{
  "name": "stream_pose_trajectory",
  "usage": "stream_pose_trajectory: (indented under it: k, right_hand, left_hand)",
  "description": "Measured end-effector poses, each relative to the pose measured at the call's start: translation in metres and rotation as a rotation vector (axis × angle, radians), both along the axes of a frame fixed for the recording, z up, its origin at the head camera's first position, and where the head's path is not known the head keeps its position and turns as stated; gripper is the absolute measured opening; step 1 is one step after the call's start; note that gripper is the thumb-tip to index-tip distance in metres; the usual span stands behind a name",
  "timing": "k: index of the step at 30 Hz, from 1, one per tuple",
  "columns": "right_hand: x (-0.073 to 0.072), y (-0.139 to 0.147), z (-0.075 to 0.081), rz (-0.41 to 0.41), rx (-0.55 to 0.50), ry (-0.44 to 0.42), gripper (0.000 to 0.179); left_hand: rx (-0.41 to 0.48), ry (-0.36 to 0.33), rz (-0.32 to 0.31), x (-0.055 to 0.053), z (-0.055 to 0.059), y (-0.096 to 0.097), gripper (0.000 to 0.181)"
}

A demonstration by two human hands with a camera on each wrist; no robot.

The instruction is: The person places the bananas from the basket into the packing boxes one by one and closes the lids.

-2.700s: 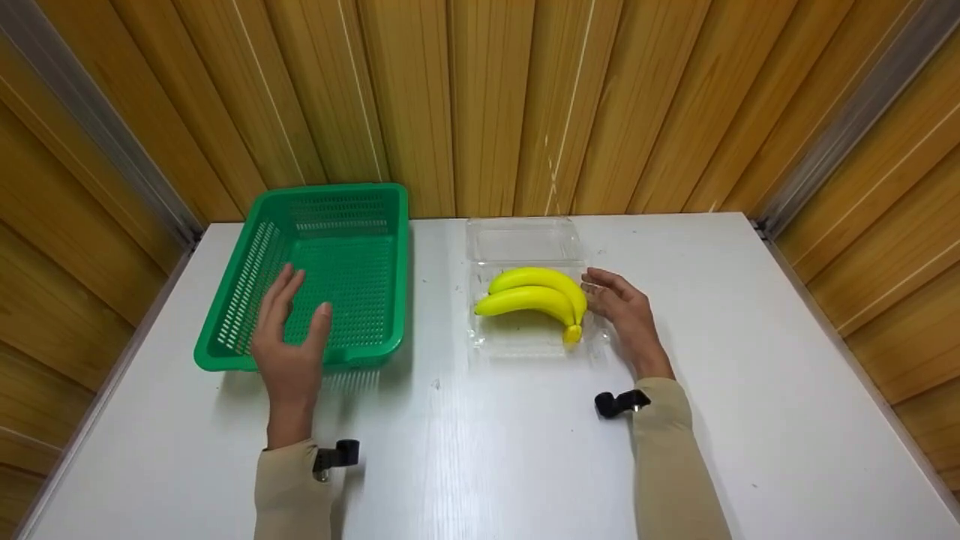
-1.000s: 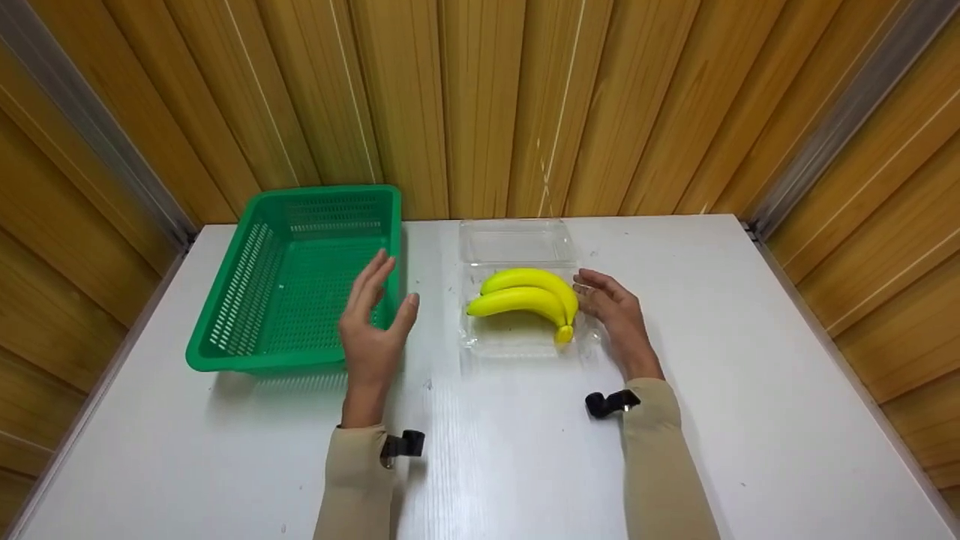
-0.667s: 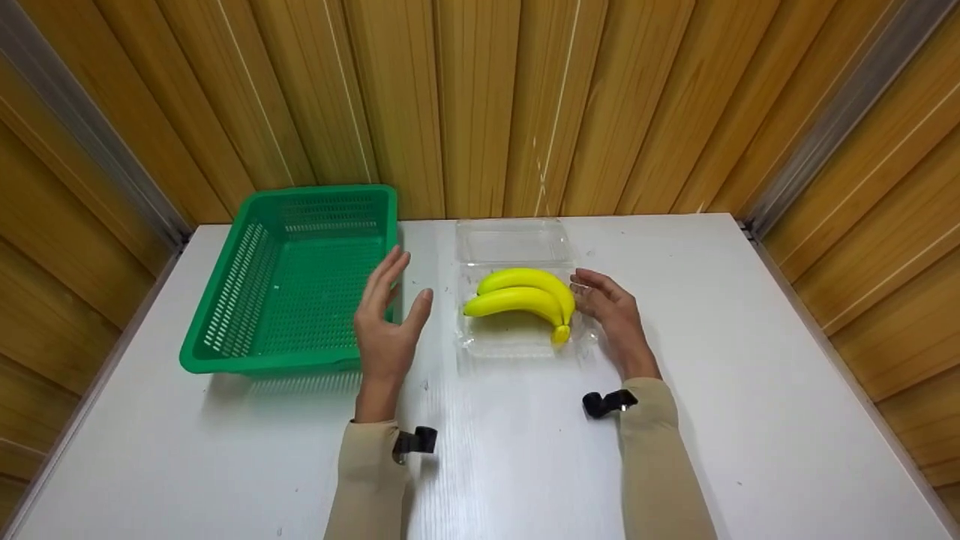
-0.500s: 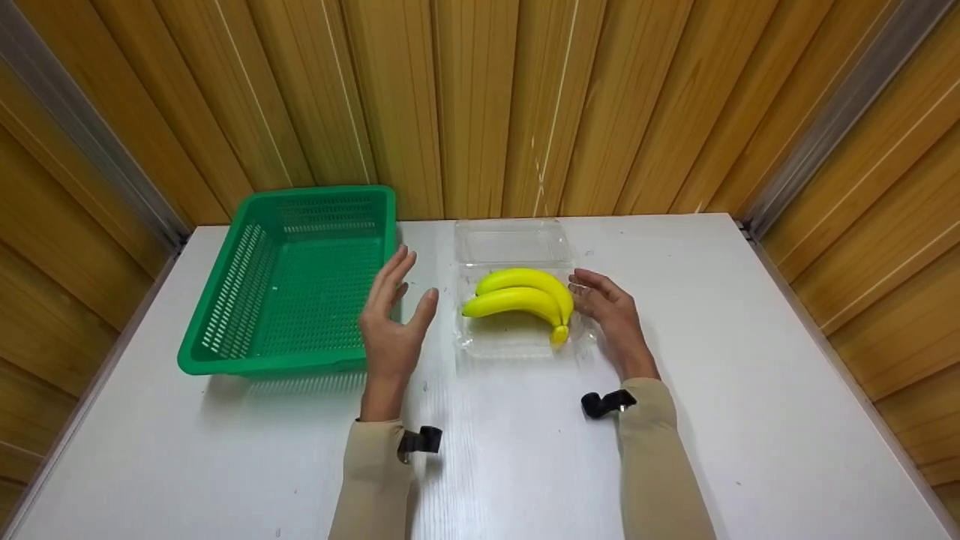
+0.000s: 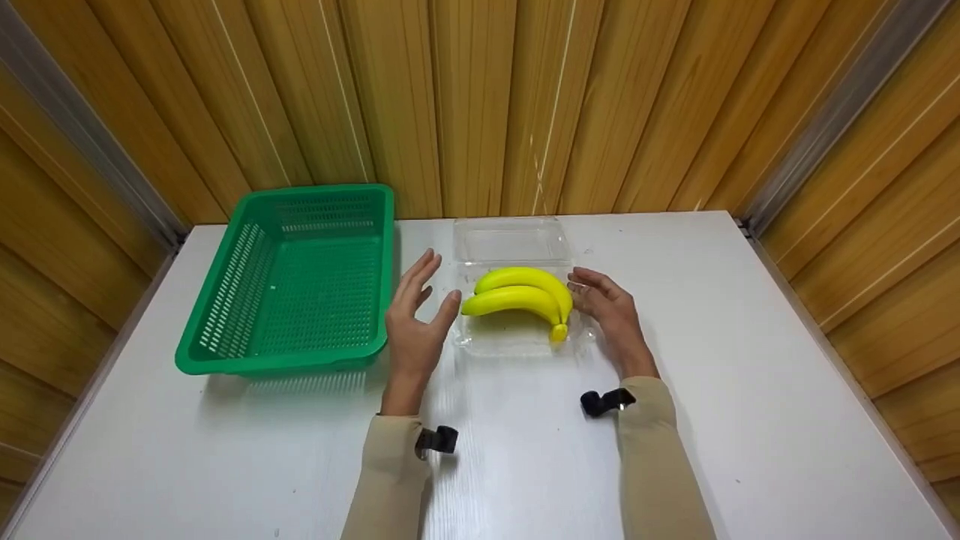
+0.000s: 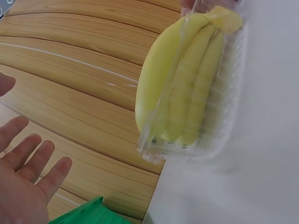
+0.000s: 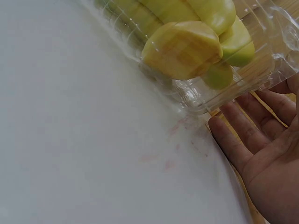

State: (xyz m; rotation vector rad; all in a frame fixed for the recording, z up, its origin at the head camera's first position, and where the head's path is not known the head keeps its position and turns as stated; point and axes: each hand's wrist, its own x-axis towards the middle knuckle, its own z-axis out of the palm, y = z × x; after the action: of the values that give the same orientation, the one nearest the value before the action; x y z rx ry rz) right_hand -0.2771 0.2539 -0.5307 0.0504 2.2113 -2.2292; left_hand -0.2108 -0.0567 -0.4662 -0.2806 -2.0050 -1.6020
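Inside a clear plastic container (image 5: 495, 348), a bunch of yellow bananas (image 5: 516, 298) lies with its stem toward the near right corner; the lid (image 5: 511, 243) is folded back toward the wood-patterned wall (image 5: 472, 112). The right hand (image 5: 616, 315) lays loose, uncurled fingers against the container's right side. The left hand (image 5: 416, 337), thumb well apart from its fingers, holds nothing, just beside the banana tips. Farther left, a green basket (image 5: 285, 364) stands on the white worktop (image 5: 525, 465).
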Motion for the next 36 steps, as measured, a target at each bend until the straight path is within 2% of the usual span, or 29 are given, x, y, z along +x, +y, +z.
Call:
stream_pose_trajectory:
  k: [10, 18, 27, 36]
  right_hand:
    - [0.001, -0.001, 0.0, 0.004, 0.021, 0.022, 0.042]
    - [0.002, 0.0, -0.002, -0.014, 0.016, 0.007, 0.044]
    - [0.004, -0.001, -0.003, -0.018, -0.006, -0.015, 0.046]
    - [0.002, -0.003, -0.001, -0.022, -0.005, 0.002, 0.046]
  left_hand:
    - [0.013, -0.046, -0.014, -0.008, -0.017, 0.005, 0.048]
    - [0.029, -0.134, -0.02, -0.014, -0.028, 0.007, 0.049]
    - [0.07, -0.264, 0.005, -0.021, -0.04, 0.011, 0.05]
    - [0.134, -0.307, -0.029, -0.025, -0.047, 0.011, 0.049]
